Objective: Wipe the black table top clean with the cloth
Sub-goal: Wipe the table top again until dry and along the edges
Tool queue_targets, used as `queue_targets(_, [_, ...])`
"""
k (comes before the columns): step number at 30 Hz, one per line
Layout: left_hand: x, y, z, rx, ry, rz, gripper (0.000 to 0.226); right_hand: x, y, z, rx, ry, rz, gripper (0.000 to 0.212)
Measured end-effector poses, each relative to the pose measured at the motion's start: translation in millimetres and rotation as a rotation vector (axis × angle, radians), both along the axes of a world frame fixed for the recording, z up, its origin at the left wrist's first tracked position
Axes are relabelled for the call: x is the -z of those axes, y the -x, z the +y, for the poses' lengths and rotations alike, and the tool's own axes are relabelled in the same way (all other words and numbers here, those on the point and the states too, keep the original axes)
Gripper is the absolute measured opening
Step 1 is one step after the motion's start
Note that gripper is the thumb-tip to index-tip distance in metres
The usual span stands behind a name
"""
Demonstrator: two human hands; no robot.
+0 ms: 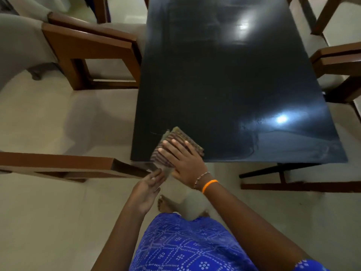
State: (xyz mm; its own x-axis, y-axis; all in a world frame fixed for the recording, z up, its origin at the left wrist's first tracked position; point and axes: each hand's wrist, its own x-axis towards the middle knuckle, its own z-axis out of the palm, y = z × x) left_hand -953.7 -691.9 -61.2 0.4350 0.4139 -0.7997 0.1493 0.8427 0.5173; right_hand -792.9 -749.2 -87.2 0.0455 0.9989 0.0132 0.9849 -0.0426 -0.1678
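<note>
Surface [230, 85]: black and glossy, two bright light reflections on it, smear marks near the right front corner.
Chairs [91, 53]: brown wood frames with grey cushions, standing around the surface on a pale tiled floor [48, 212].
Cloth [176, 145]: striped, folded, lying at the front left corner of the surface, its near edge hanging just over the rim.
Right hand [180, 162]: pressed flat on the cloth, fingers [172, 148] spread apart; orange band [209, 185] and beaded bracelet on the wrist.
Left hand [147, 187]: cupped palm-up just below the surface edge, fingers loosely together, holding nothing.
</note>
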Motion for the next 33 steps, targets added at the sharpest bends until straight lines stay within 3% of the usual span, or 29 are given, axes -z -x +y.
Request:
queue_targets(4, [-7, -45, -21, 0.168, -0.032, 0.025, 0.038, -1, -72, -72, 0.208, 0.020, -0.038, 0.070])
queue_targets(12, [-32, -111, -74, 0.637, -0.296, 0.171, 0.037, -8, -197, -200, 0.620, 0.107, 0.039, 0.069])
queue_targets(17, [-37, -132, -87, 0.659, -0.413, 0.290, 0.040, -13, -242, -244, 0.943, -0.007, 0.135, 0.073])
queue_targets(22, [-37, -142, -89, 0.620, -0.482, 0.339, 0.044, -9, -221, -204, 1.258, -0.036, 0.123, 0.082])
queue_targets(24, [-37, -143, -92, 0.608, -0.496, 0.358, 0.045, -9, -191, -170, 1.242, -0.023, 0.157, 0.086])
queue_targets(26, [-37, -143, -95, 0.600, -0.493, 0.373, 0.049, -10, -150, -135, 1.098, 0.000, 0.186, 0.084])
queue_targets(31, [-38, -140, -101, 0.605, -0.556, 0.346, 0.041, -14, -70, -62, 0.410, 0.061, 0.258, 0.061])
queue_targets(33, [-37, -137, -102, 0.587, -0.560, 0.353, 0.044, -11, -76, -54, 0.266, 0.058, 0.253, 0.057])
